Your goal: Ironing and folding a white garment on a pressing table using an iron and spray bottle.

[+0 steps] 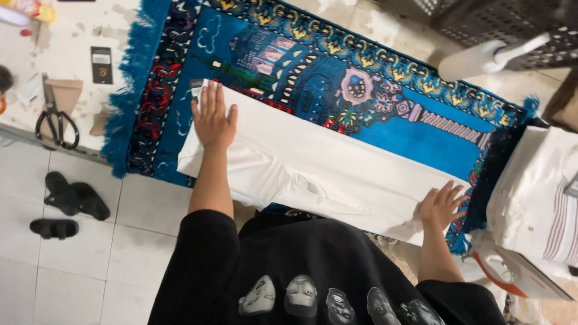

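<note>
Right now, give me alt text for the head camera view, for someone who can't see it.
A person's left hand and right hand press flat on the two ends of a folded white cloth laid across a blue patterned rug on a table. Black scissors lie at the left; stacked white fabric sits at the right.

A folded cloth [337, 168] is spread across a rug [391, 114] on the tabletop [72, 42]. Scissors [55, 120] lie left of the rug; stacked fabric [536, 192] sits to its right.
</note>
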